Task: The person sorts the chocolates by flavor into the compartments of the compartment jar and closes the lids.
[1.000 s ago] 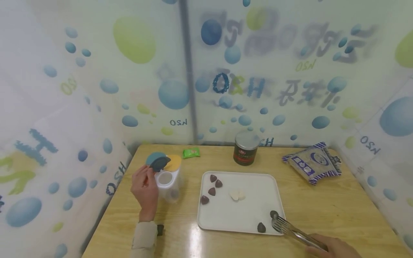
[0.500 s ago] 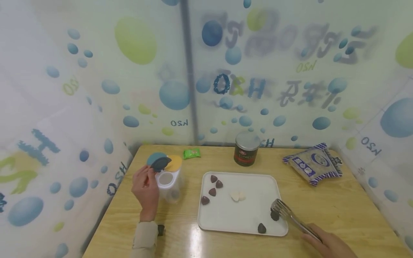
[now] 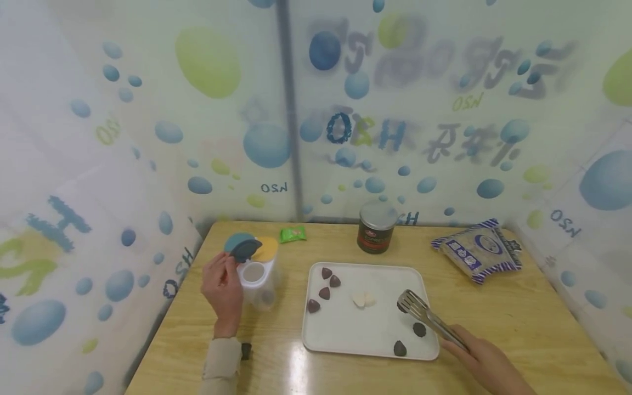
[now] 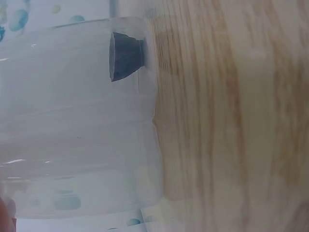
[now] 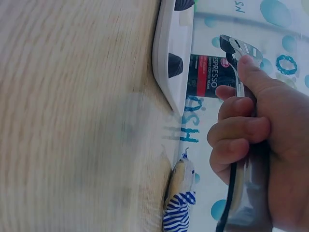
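Where the left hand (image 3: pixel 223 288) is: beside the translucent container (image 3: pixel 263 288), its finger and thumb pinching the raised dark blue lid (image 3: pixel 244 251) near an uncovered round opening (image 3: pixel 253 272).
Other lids: the teal lid (image 3: pixel 238 240) and the yellow lid (image 3: pixel 267 250) lie on the container's farther part.
Inside the container: a dark cup-shaped piece (image 4: pixel 126 57) at the bottom, seen through the wall.
Right hand (image 3: pixel 478 352): fingers wrapped round the metal tongs (image 3: pixel 438 325).
Tongs' tips: gripping a lifted dark piece (image 5: pixel 224 44) over the right part of the white tray (image 3: pixel 345 337).
White tray: four brown pieces (image 3: pixel 324 293) at the left, pale pieces (image 3: pixel 359 300) near the middle, two other dark pieces (image 3: pixel 400 348) towards the near right corner.
Back of the wooden table (image 3: pixel 494 312): green packet (image 3: pixel 293 234), black can (image 3: pixel 373 238) and striped bag (image 3: pixel 479 249), left to right.
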Tool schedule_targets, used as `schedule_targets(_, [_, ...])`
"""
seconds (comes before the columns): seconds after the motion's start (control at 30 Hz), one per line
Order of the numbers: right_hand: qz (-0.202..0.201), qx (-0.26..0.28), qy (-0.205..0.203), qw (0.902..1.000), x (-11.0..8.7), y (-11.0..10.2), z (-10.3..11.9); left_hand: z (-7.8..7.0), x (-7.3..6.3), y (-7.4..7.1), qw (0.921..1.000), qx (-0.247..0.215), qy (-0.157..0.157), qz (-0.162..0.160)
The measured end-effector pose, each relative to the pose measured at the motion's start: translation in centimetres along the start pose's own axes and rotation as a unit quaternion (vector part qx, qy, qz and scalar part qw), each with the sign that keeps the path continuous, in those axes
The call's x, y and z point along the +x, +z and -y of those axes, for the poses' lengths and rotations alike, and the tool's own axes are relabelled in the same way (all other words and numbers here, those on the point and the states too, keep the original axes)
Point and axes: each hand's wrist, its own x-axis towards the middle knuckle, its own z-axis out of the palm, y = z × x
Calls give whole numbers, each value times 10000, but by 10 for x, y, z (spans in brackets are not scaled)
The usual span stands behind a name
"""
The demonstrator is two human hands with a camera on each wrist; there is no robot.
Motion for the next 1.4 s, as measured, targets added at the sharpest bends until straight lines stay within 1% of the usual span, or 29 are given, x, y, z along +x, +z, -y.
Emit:
schedule_targets(0.13, [-97,-6,-267,9996,3,3,7,1,0,2,10000,-57,30,-2])
schedule_targets(0.23, [-163,-19,-456,9988,7,4,15,0,-1,1,10000,-72,5,20])
schedule_targets(0.33, [-310,-117,-714,9969,12,6,24,0,-1,-1,10000,-23,-40,55])
schedule_targets(0.47, [-445,-180,-1203,9916,21,8,38,2,0,-4,10000,-11,-71,10])
schedule_targets(0.57, [-486,-176,-1530,9869,28,10,46,4,1,-4,10000,-71,-11,-51])
schedule_targets(0.67, [-561,-126,-1771,9825,34,10,53,5,1,-3,9998,-151,90,-62])
schedule_targets(0.8, [-659,-139,-1948,9785,42,10,63,7,-1,0,9996,-231,118,-70])
schedule_targets(0.97, [-656,-210,-2131,9746,57,10,86,7,-1,-1,9997,-197,4,-118])
schedule_targets(1.03, [-623,-199,-2185,9736,64,10,97,6,0,-2,9997,-165,-52,-143])
schedule_targets(1.13, [-578,-110,-2373,9697,71,10,113,5,-1,-3,9998,-127,-65,-153])
schedule_targets(1.2, [-566,-105,-2571,9647,75,10,125,5,-1,-3,9998,-126,-35,-179])
schedule_targets(1.27, [-582,-139,-2820,9575,80,10,137,5,0,-1,9998,-105,-12,-166])
schedule_targets(1.4, [-499,-199,-3067,9503,87,11,160,5,-1,3,9998,-127,46,-144])
